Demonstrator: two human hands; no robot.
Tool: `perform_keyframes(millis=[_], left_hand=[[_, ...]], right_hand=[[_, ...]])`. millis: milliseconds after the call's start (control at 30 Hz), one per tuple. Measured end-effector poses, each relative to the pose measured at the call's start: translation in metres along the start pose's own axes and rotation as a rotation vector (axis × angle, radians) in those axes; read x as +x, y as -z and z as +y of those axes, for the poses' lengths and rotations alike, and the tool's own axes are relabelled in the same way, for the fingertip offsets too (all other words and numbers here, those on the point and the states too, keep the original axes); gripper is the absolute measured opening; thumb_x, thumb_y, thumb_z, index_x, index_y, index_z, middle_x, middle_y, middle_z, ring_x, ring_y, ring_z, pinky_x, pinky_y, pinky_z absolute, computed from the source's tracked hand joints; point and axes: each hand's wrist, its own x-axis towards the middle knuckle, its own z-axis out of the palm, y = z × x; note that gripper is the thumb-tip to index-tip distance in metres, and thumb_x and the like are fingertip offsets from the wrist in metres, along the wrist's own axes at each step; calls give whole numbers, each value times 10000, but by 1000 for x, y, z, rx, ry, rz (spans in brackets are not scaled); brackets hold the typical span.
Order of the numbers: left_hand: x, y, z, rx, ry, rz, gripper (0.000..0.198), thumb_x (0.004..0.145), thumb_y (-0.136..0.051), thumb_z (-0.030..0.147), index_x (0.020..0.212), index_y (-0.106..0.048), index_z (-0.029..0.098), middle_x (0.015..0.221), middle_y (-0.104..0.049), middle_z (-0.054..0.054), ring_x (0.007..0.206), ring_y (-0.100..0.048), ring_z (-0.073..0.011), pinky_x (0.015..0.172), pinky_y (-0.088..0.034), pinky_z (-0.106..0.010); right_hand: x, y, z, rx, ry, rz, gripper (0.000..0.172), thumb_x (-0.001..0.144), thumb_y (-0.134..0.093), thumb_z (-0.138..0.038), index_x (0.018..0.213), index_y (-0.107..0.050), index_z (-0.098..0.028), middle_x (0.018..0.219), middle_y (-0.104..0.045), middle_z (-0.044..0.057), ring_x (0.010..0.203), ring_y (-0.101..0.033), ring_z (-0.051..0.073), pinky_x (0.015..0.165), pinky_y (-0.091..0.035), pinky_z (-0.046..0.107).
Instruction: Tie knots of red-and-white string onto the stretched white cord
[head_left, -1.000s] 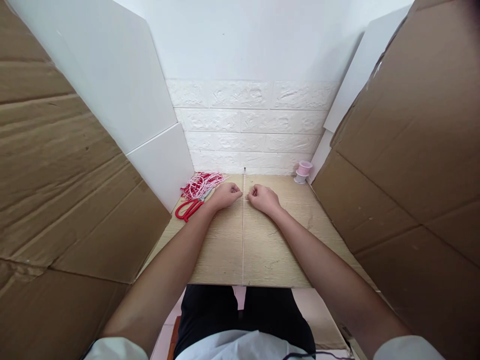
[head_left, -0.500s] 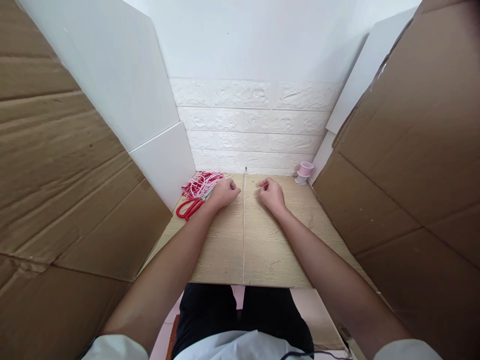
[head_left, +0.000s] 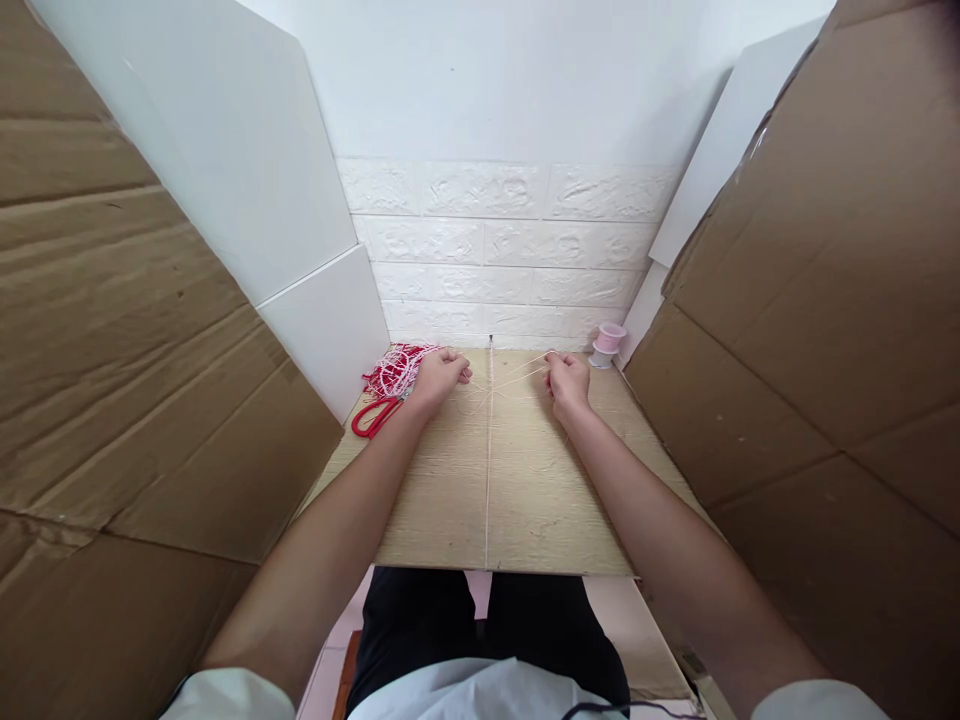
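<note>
A pale cord runs down the middle of the wooden board, from a small nail at the back to the front edge. To its left, my left hand is closed, pinching thin cream thread. My right hand is closed on the right side, higher ends of the cream thread between its fingers. The strands cross at the cord and stretch toward both hands, fairly taut on the right. A loose loop of thread lies below my left hand.
Red-handled scissors lie left of my left hand, their blades partly hidden. Behind them is a heap of red and white cord. Thread spools, one pink, stand at the back right. Cardboard walls flank the board.
My hands have moved apart, the right one farther to the right and the left one slightly left. The thread between them has drawn out longer and meets at the cord.
</note>
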Motion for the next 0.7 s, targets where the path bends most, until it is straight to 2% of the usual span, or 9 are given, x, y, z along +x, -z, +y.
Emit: perform_keyframes(millis=[100,200,300,400,467,600,700], left_hand=[[-3,1,5,-86,60,26,155,710,-653,289,731,-602,145,725,-693,-58,629,-645,-136,628,-464,-249],[-3,3,7,-134,62,57,168,706,-666,296,697,-594,145,644,-637,-24,554,-571,-100,566,-419,-227],[-2,4,7,-148,37,92,171,708,-662,285,652,-562,158,547,-542,18,492,-468,-79,508,-358,-218],[0,5,6,-124,29,132,153,702,-659,278,657,-566,166,522,-498,34,479,-424,-81,491,-328,-222],[1,5,7,-108,25,144,136,690,-661,273,669,-581,165,543,-505,33,481,-413,-81,484,-322,-226],[0,5,8,-110,29,146,129,674,-659,279,681,-596,167,584,-518,29,496,-397,-85,465,-319,-232],[-2,5,9,-102,26,143,140,667,-665,289,674,-595,168,590,-524,26,504,-394,-87,460,-316,-232]], right_hand=[[-6,1,-6,145,-109,-26,220,871,-548,-397,795,-578,-192,454,-472,-49,363,-317,91,354,-237,198],[-9,1,-10,220,-158,-33,221,889,-558,-391,804,-576,-188,453,-495,-50,334,-297,72,324,-206,181],[-9,1,-10,248,-166,-34,189,907,-537,-339,809,-566,-179,466,-527,-45,316,-296,61,305,-197,172],[-9,0,-11,253,-150,-19,160,921,-504,-296,829,-551,-175,508,-579,-33,300,-311,55,292,-207,169],[-9,0,-11,258,-142,-4,137,924,-499,-290,852,-533,-178,581,-630,-21,303,-366,56,285,-221,168],[-8,1,-10,294,-128,-8,123,924,-500,-294,869,-499,-184,739,-682,3,414,-560,78,296,-299,154],[-7,0,-9,330,-127,-8,127,914,-512,-303,870,-495,-184,799,-674,3,489,-615,81,328,-372,147]])
